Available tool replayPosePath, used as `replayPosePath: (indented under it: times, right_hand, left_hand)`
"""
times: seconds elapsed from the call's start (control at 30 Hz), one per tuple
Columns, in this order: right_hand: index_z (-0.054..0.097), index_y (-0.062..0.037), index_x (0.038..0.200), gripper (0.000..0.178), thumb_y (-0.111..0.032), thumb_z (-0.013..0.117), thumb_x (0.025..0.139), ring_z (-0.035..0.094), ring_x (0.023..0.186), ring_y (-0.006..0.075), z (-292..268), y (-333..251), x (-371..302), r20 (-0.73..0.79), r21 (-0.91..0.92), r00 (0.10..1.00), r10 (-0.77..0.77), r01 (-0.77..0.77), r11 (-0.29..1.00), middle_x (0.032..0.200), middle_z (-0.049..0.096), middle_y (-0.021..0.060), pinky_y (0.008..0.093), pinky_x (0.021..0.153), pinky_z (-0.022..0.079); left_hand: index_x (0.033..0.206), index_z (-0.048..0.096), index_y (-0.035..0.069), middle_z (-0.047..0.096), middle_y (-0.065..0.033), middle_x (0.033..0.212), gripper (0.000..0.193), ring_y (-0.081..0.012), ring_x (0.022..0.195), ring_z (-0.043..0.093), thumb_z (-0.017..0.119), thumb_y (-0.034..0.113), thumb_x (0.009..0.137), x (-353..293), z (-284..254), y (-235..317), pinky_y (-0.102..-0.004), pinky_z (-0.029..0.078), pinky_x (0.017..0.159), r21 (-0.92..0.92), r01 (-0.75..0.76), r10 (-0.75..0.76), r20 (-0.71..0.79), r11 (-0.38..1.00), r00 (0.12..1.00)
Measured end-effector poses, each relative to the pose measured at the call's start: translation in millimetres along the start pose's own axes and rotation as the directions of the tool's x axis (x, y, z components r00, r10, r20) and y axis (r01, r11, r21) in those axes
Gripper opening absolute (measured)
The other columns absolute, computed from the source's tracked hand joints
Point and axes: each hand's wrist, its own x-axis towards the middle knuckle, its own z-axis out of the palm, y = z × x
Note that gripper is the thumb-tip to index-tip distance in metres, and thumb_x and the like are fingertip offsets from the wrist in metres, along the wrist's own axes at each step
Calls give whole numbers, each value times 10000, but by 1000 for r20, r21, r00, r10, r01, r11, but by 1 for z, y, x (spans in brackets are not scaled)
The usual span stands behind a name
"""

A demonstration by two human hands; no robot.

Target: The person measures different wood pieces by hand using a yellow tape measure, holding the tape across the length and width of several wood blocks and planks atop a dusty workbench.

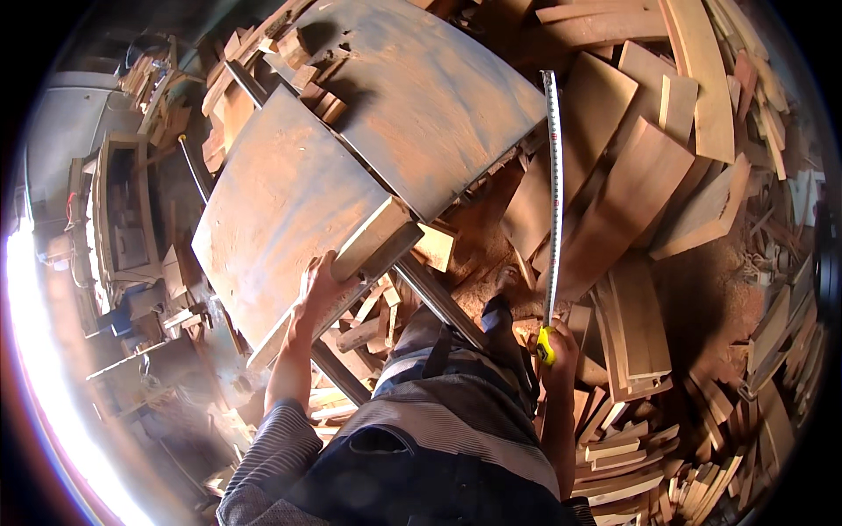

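Observation:
My right hand (562, 347) is wrapped around a yellow tape measure (545, 345), right of my legs. Its white blade (555, 184) is drawn out long and stands away from me, the far end beside the table's right corner. Across the near edge of a metal machine table (272, 202) lies a pale wooden bar (373, 235). Around the middle of this bar, my left hand (319, 285) is closed, its fingers on the upper side. The underside of that grip is hidden.
A second metal table plate (430, 96) adjoins beyond, with wood offcuts (320, 98) on it. Metal rails (438, 302) run from under the table toward my legs. Boards (627, 184) are heaped on the right, and stacked strips (623, 465) lie at lower right. Sawdust covers the floor.

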Motion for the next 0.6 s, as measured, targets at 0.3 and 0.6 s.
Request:
replayPosePath:
  times: [0.3, 0.6]
  right_hand:
    - [629, 16, 1232, 336, -184, 607, 963, 694, 823, 185, 20, -16, 3, 82, -64, 994, -75, 80, 995, 986, 682, 96, 309, 733, 586]
    - [573, 3, 1242, 358, -253, 596, 993, 691, 811, 218, 38, -34, 25, 259, 3, 947, -191, 197, 980, 977, 673, 158, 326, 656, 596]
  left_hand:
    - [1297, 635, -13, 701, -213, 1126, 678, -301, 903, 727, 837, 283, 721, -52, -76, -6, -408, 615, 832, -12, -29, 26, -216, 999, 976]
    - [1159, 574, -22, 679, -159, 982, 317, -233, 851, 670, 681, 84, 880, -143, -304, 7, -352, 556, 782, -430, -749, -235, -903, 504, 360]
